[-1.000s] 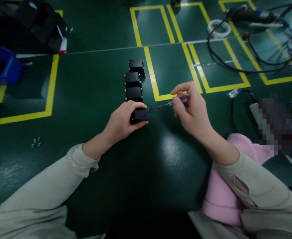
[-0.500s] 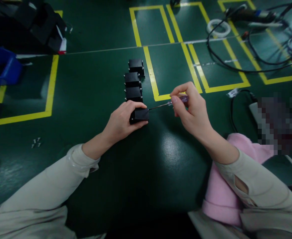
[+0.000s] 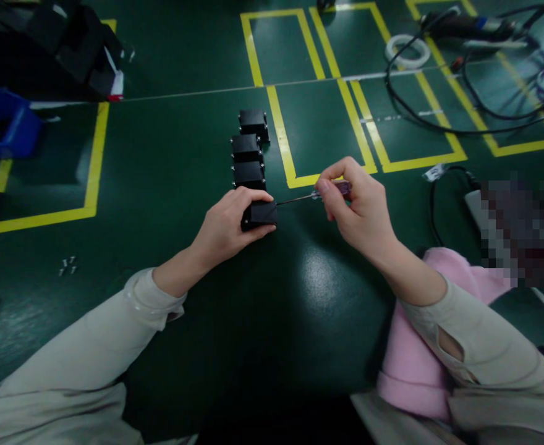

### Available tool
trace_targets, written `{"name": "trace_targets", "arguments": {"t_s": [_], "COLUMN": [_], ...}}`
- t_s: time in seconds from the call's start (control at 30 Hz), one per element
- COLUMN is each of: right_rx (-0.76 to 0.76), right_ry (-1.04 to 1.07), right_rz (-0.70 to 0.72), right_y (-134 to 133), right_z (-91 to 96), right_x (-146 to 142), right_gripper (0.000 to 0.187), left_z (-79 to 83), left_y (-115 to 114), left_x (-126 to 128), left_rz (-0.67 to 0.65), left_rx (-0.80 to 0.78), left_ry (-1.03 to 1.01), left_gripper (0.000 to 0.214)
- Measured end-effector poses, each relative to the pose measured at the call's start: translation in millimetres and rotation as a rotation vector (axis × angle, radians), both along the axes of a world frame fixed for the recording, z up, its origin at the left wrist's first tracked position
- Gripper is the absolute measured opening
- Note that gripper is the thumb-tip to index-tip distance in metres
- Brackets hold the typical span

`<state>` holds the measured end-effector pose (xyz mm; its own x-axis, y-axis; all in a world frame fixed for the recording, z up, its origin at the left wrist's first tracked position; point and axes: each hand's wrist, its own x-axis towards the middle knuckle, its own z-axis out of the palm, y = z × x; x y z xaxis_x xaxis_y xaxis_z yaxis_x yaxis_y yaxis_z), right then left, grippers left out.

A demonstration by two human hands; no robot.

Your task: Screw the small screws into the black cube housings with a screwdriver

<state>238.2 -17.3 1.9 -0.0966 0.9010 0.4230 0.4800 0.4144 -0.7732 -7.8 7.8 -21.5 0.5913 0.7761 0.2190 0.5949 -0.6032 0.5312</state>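
Observation:
My left hand (image 3: 228,224) is wrapped round a small black box (image 3: 261,214) lying on the dark green table (image 3: 170,154). My right hand (image 3: 358,207) pinches the purple handle of a thin screwdriver (image 3: 313,195), whose metal tip meets the box's right side. Three more black boxes (image 3: 248,151) stand in a row just beyond the held one, with small screws showing at their corners.
Yellow tape rectangles (image 3: 295,99) mark the table. Black cables (image 3: 462,105) and a white tape ring (image 3: 407,51) lie at the far right. A blue bin (image 3: 0,123) sits at the far left, several loose screws (image 3: 67,265) at the left, and a pink cloth (image 3: 420,358) under my right forearm.
The fingers of my right hand have curled closer round the screwdriver handle, turning it slightly. My left hand and the box have stayed where they were.

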Motion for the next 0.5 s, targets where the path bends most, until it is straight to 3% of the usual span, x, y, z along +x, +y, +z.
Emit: {"name": "trace_targets", "arguments": {"t_s": [0.2, 0.37, 0.5], "right_rx": [0.021, 0.017, 0.032], "right_ry": [0.036, 0.023, 0.035], "right_rz": [0.008, 0.020, 0.015], "right_y": [0.5, 0.6, 1.2], "right_z": [-2.0, -2.0, -3.1], "right_x": [0.4, 0.3, 0.5], "right_gripper": [0.011, 0.017, 0.011], "left_z": [-0.3, -0.4, -1.0], "left_y": [-0.3, -0.6, -0.5], "left_x": [-0.5, -0.3, -0.4], "left_rz": [-0.001, 0.003, -0.010], "left_rx": [-0.003, 0.002, 0.011], "left_ry": [-0.001, -0.007, -0.012], "left_gripper": [0.039, 0.039, 0.039]}}
